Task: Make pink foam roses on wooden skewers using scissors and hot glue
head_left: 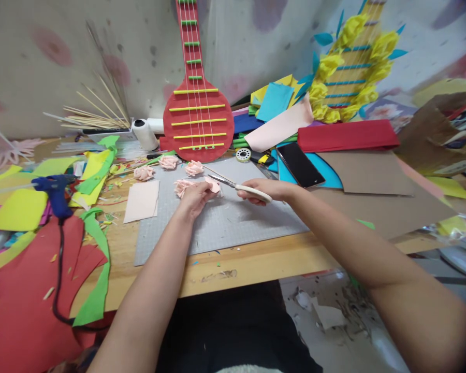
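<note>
Had left hand [194,200] and right hand [254,190] apart in head view, near each other over grey cutting mat [241,225]. Clamped left thumb and fingers on pink paper piece [214,185], just above mat. Gripped white-handled scissors [238,187] in right hand, with blades parted and pointed left, close to pink paper piece. Could not tell any blade contact. Saw ruffled pink paper [181,187] just left of left fingers; could not tell if held or lying on mat. Spotted three pink paper roses [168,162] in a row beyond left hand. Found pink paper sheets [140,202] left of left hand, across mat's left edge. Noted red paper instrument [199,127] upright behind mat, yellow-flowered instrument [345,75] at back right. Marked black phone [301,164] on blue sheet [328,168], beyond right wrist; blue glue gun [56,194] at left, beside red paper [31,280]; wooden sticks [95,118] in container, back left.
</note>
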The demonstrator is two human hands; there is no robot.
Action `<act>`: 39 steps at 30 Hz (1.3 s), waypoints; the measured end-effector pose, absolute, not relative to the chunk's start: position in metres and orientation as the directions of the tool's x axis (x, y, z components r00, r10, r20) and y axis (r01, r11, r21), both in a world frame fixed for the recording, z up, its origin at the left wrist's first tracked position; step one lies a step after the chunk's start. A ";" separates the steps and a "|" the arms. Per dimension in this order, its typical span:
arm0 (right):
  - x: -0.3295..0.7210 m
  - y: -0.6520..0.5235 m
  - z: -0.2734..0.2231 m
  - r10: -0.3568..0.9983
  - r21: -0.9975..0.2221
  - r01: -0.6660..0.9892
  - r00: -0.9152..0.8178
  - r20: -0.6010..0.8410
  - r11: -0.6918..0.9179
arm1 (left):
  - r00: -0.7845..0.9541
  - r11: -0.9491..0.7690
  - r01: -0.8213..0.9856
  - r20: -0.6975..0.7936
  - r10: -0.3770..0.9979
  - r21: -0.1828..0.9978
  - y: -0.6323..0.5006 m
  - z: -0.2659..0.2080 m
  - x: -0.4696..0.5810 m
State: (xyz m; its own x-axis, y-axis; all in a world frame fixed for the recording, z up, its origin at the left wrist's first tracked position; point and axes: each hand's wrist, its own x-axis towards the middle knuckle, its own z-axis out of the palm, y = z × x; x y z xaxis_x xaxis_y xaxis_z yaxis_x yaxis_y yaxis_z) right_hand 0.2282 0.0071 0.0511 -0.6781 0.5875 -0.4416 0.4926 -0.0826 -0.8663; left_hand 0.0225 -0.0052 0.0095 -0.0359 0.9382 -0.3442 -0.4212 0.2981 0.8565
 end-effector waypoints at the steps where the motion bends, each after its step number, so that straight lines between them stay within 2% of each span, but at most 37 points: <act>1: 0.229 0.008 0.050 0.598 -0.874 0.477 -0.675 -0.432 -0.093 | -0.033 0.284 -0.409 -0.325 0.945 0.867 -0.005 0.008 0.023; 8: 0.225 0.011 0.041 0.783 -0.920 0.338 -0.510 -0.356 -0.198 | 0.031 0.260 -0.354 -0.266 0.963 0.898 -0.007 0.005 0.023; 13: 0.217 0.010 0.032 0.884 -0.926 0.366 -0.399 -0.245 -0.092 | 0.102 0.287 -0.344 -0.268 0.958 0.894 -0.009 0.007 0.022; 19: 0.199 0.012 0.019 0.892 -0.964 0.253 -0.414 -0.182 -0.079 | 0.122 0.287 -0.332 -0.261 0.958 0.898 -0.011 0.008 0.024; 24: 0.187 0.012 0.021 0.910 -0.954 0.291 -0.375 -0.179 -0.068 | 0.132 0.274 -0.341 -0.243 0.961 0.899 -0.013 0.007 0.024; 30: 0.184 0.015 0.019 0.926 -0.957 0.279 -0.336 -0.174 -0.078 | 0.225 0.235 -0.368 -0.160 0.961 0.900 -0.013 0.007 0.022; 34: 0.184 0.014 0.019 0.914 -0.951 0.299 -0.362 -0.185 -0.074 | 0.105 0.228 -0.380 -0.203 0.973 0.897 -0.012 0.008 0.024; 37: 0.190 0.013 0.023 0.911 -0.916 0.399 -0.389 -0.136 0.033 | 0.047 0.205 -0.402 -0.204 0.978 0.892 -0.011 0.008 0.023; 39: 0.200 0.012 0.029 0.907 -0.840 0.520 -0.413 -0.086 0.157 | 0.028 0.186 -0.427 -0.193 0.981 0.885 -0.010 0.008 0.022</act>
